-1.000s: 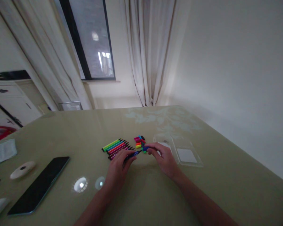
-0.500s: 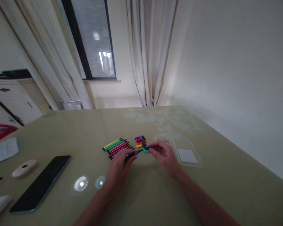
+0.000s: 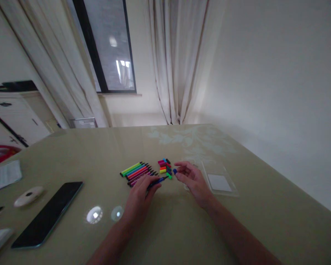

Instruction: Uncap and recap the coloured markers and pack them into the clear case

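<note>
While left hand (image 3: 139,195) pinches blue marker (image 3: 157,180), caps (image 3: 164,166) nearby

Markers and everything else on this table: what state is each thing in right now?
Blue marker: uncapped, held in the left hand.
Blue cap: off, at the right hand's fingertips.
Row of markers: uncapped, lying side by side.
Loose caps: off, in a small pile.
Clear case: open, lying flat.
Phone: screen dark, face up.
Curtains: drawn aside from the window.
</note>
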`<action>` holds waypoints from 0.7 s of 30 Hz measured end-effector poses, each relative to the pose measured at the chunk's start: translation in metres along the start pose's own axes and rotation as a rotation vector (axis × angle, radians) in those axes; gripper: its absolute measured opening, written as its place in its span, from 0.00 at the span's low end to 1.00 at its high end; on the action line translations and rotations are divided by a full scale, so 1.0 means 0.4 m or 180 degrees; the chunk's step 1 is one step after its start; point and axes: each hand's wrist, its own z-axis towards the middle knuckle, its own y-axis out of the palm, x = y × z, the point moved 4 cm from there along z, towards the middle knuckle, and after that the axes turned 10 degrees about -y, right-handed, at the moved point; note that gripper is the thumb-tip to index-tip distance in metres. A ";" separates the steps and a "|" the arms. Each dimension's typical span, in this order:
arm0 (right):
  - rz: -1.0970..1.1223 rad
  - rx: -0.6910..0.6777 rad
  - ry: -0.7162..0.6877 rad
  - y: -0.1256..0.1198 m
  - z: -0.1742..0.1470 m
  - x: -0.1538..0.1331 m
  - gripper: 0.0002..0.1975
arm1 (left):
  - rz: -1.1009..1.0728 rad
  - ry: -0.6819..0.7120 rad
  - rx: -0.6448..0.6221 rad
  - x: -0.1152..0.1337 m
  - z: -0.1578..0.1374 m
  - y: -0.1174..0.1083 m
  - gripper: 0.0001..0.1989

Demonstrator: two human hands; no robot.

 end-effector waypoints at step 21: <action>-0.0097 -0.0407 0.0054 0.017 -0.006 0.025 0.12 | -0.0084 0.0028 -0.0237 0.030 -0.011 0.010 0.06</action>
